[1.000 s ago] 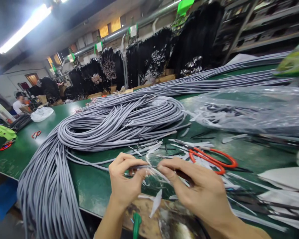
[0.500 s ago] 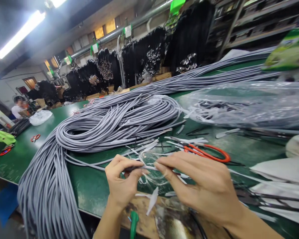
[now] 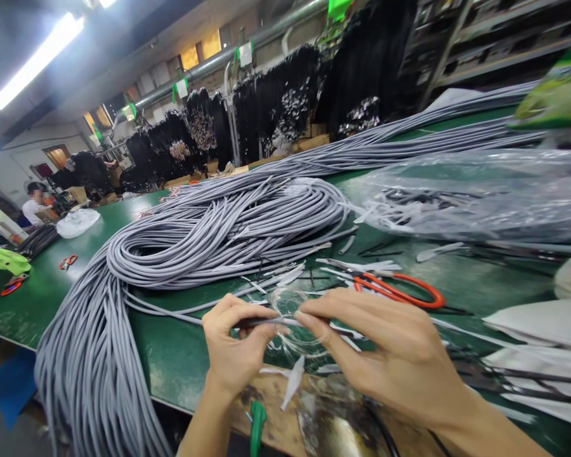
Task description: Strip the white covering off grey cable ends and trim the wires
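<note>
Between my two hands runs a grey cable (image 3: 287, 320), held near its end over the table's front edge. My left hand (image 3: 238, 339) pinches it between thumb and forefinger. Just to the right, my right hand (image 3: 380, 349) pinches the same cable with thumb and fingertips, a small gap apart from the left. Fine clear threads (image 3: 292, 301) lie in a loose tangle behind and below the fingers. Beyond my hands spreads a large looped bundle of grey cables (image 3: 219, 235), part of it hanging over the front edge at left.
Red-handled scissors (image 3: 400, 289) lie behind my right hand, among white strips and black scraps. A clear plastic bag (image 3: 480, 197) rests at the right on the green table (image 3: 166, 355). Smaller red scissors (image 3: 68, 261) lie far left. A person (image 3: 35, 203) sits at the far left.
Both hands stay nearly in place, still pinching the cable. The section between the fingertips shows a little more plainly now. The view has shifted slightly.
</note>
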The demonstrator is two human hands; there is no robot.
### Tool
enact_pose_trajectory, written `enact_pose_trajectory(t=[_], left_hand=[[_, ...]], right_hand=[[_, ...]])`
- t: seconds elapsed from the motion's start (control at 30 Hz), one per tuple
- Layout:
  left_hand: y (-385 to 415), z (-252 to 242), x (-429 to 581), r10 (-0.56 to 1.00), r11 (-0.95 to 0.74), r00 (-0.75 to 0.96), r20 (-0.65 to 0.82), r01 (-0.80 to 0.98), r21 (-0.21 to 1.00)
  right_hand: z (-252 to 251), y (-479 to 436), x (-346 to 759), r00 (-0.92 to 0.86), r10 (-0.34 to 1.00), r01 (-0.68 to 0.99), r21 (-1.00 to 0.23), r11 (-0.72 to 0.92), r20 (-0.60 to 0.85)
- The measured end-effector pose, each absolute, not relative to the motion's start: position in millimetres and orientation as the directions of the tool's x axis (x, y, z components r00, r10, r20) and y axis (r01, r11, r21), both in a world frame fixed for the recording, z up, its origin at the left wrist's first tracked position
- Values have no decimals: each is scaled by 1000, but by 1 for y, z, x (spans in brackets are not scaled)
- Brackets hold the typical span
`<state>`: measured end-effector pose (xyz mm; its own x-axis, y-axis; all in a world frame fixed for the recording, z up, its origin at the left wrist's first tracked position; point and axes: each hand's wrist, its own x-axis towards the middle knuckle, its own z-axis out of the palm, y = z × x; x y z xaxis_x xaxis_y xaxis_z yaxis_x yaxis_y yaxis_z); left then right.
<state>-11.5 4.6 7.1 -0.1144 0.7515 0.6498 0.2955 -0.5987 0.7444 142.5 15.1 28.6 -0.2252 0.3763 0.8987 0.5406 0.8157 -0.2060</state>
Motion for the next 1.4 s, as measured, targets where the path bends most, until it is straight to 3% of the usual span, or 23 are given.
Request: enact_pose_trajectory(t=[0.5, 0.67, 0.9, 1.17, 1.4], left_hand=[[4, 10, -11, 838, -529, -19, 546, 224, 819], [5, 10, -12, 881, -465, 18, 473, 213, 859], [6, 11, -9, 902, -430, 89, 422, 264, 863], [7, 13, -9, 870, -483, 257, 420, 279, 830], [16, 16, -8, 862, -463, 325, 389, 192, 866]], right_hand=[[26, 14, 138, -274, 362, 522, -178, 834, 891], [19, 15, 135, -192, 374, 551, -215, 806, 907], [12, 17, 136, -12, 505, 579, -406, 707, 863], [12, 17, 140, 39, 442, 731, -327, 599, 896], [14, 25, 137, 251, 493, 668, -518, 534, 833]])
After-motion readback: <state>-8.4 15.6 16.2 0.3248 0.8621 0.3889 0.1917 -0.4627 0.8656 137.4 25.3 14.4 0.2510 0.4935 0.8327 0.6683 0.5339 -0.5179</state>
